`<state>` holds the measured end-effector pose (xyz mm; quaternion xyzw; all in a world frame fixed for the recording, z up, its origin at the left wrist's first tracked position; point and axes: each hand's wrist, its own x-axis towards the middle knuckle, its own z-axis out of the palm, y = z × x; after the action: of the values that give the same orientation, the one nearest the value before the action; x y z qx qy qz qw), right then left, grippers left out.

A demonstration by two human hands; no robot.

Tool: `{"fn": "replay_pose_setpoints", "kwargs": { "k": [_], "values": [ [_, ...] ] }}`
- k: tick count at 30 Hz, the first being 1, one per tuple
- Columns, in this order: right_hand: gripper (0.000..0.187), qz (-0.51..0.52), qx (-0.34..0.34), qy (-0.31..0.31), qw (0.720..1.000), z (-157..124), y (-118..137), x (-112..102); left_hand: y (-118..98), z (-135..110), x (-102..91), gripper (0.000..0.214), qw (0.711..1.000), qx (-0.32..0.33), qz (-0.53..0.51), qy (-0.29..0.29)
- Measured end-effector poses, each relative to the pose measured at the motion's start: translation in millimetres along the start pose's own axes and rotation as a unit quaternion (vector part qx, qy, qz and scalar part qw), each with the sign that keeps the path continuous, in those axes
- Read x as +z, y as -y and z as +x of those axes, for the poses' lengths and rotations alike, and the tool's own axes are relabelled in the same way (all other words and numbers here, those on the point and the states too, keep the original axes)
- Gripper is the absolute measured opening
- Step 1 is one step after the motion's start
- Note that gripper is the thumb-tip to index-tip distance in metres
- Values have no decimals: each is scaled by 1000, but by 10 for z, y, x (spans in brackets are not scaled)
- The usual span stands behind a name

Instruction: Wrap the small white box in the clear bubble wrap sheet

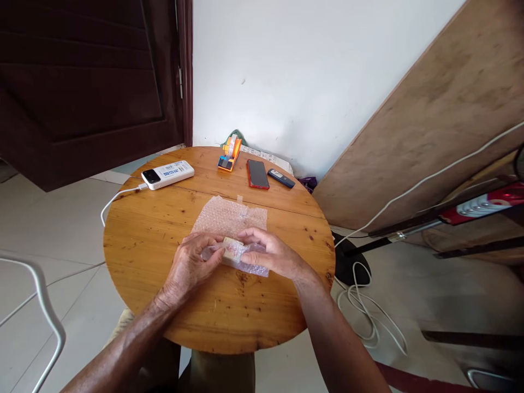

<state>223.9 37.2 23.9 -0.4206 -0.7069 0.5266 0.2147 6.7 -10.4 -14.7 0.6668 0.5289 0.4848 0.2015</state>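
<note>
A sheet of clear bubble wrap (229, 214) lies on the round wooden table (155, 284), with its near part folded up over a small pale box (232, 249). My left hand (194, 259) is closed at the left end of the box, thumb in front, gripping the wrap against it. From the right, my right hand (276, 254) pinches the wrap and box, fingers behind and thumb in front. A strip of tape (239, 200) sticks out at the sheet's far edge. Fingers and wrap hide much of the box.
Toward the back stand an orange tape dispenser (230, 153), a red-edged phone (257, 174) and a dark handheld device (281, 178). A white power bank (168, 174) with a cable (118, 195) lies at the left. White cords (368, 311) coil on the floor at right.
</note>
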Motion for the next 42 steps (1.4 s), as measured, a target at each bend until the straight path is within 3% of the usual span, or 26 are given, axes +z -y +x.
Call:
{"fn": "replay_pose_setpoints", "kwargs": {
  "k": [10, 15, 21, 29, 34, 36, 39, 42],
  "values": [
    [9, 1, -39, -111, 993, -67, -17, 162, 17, 24, 8, 11, 996, -59, -62, 32],
    [15, -21, -46, -143, 988, -53, 18, 179, -45, 46, -9, 13, 988, -91, -111, 51],
    [16, 26, -20, -137, 990, -92, -10, 214, -62, 49, 6, 15, 978, -134, -145, 63],
    [18, 87, 19, -185, 979, -136, -99, 315, -26, 34, 27, 12, 978, -130, -145, 74],
    [16, 21, 14, -234, 972, -142, -185, 317, -6, 53, 24, 14, 979, -145, -128, 70],
    [12, -57, -20, -300, 952, -198, -164, 318, 3, 52, 31, 18, 979, -144, -130, 65],
    [8, -237, -128, -394, 879, -357, -12, 400, 9, 43, 36, 22, 980, -142, -125, 56],
    [16, -388, -251, -368, 807, -493, 188, 591, 8, 37, 29, 25, 982, -135, -119, 54]
  ]
}}
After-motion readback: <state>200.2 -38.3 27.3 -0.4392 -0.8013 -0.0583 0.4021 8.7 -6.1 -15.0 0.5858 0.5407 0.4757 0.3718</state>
